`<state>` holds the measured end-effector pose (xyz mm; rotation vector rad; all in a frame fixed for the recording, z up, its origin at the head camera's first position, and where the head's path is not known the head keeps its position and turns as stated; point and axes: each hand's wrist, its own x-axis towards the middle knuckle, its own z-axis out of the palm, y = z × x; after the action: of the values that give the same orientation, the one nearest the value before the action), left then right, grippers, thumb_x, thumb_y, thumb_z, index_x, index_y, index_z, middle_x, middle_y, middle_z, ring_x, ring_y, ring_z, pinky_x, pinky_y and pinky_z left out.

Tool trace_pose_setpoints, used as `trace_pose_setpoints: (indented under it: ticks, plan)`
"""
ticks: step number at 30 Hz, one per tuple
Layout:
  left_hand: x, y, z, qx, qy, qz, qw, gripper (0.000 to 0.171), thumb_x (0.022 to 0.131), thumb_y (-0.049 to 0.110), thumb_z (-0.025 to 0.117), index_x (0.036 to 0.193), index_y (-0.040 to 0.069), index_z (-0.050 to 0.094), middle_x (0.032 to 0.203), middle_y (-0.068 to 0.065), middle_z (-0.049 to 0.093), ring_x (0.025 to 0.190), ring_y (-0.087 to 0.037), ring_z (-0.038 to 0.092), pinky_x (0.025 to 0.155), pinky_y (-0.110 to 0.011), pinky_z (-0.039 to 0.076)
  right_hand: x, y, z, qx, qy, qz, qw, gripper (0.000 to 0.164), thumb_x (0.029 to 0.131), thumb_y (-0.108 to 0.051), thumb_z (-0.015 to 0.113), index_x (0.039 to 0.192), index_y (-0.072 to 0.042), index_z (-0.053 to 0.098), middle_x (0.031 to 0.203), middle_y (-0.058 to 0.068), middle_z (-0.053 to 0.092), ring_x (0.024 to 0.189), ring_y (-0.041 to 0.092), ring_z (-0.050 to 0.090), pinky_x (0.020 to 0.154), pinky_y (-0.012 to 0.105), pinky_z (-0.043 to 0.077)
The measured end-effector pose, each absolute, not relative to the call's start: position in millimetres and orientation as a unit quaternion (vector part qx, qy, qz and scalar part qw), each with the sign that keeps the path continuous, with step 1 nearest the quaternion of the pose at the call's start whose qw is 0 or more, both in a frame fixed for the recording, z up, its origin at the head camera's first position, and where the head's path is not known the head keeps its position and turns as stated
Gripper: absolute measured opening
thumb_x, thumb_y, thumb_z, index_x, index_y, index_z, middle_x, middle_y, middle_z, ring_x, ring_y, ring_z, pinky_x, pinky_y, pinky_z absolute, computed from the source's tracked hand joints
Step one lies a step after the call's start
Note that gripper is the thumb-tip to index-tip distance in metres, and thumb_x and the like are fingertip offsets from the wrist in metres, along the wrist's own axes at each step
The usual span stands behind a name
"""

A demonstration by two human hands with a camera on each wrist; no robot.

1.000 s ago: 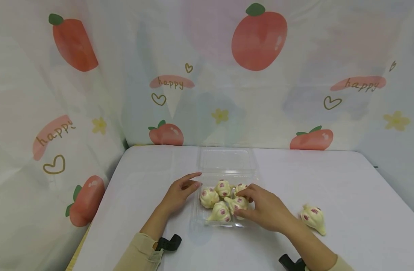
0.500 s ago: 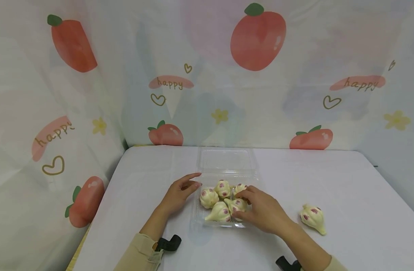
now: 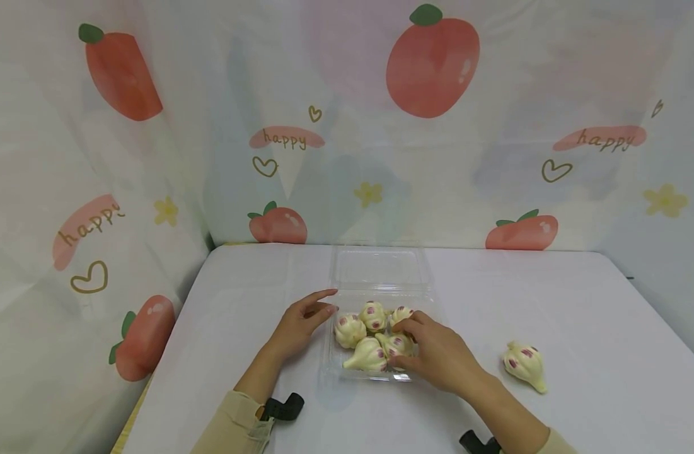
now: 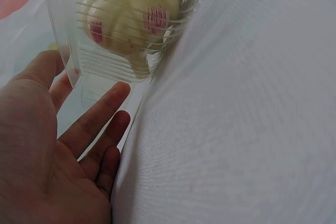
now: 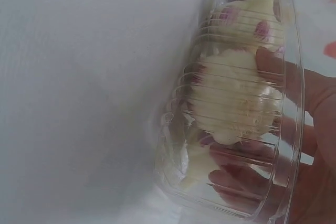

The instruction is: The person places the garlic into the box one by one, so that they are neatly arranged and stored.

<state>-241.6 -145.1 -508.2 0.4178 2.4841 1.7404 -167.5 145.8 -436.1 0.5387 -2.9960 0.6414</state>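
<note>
A clear plastic clamshell box stands on the table with its lid laid back. Inside are several cream garlic bulbs with purple marks. My right hand reaches over the box's right wall and grips a garlic bulb at the front right, thumb at the near side. Through the ribbed wall in the right wrist view, fingers show around that bulb. At the left rim my left hand rests with fingers extended; in the left wrist view its fingertips lie right at the box wall.
One more garlic bulb lies on the white tablecloth, right of the box. A fruit-printed curtain hangs behind and along the left side. Black camera mounts sit at both wrists.
My right hand has shifted slightly left with the bulb it grips. The front-left bulb has turned a little, its tip now pointing further left. My left hand stays put.
</note>
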Motion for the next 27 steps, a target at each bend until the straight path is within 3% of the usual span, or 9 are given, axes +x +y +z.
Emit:
trace_pose_setpoints:
  ticks: [27]
  plan:
    - [-241.3,-144.3,-507.3,0.137,0.810,0.569,0.041,0.045,0.101,0.038,0.067,0.146,0.030,0.061,0.119,0.002,0.076,0.119,-0.019,0.069,0.111,-0.052,0.045,-164.9,146.6,-433.4,0.178,-0.964,0.195,0.026,0.051,0.080,-0.042,0.089,0.122,-0.019,0.073,0.115,-0.006,0.068,0.099,0.014,0.068,0.077,0.040,0.055]
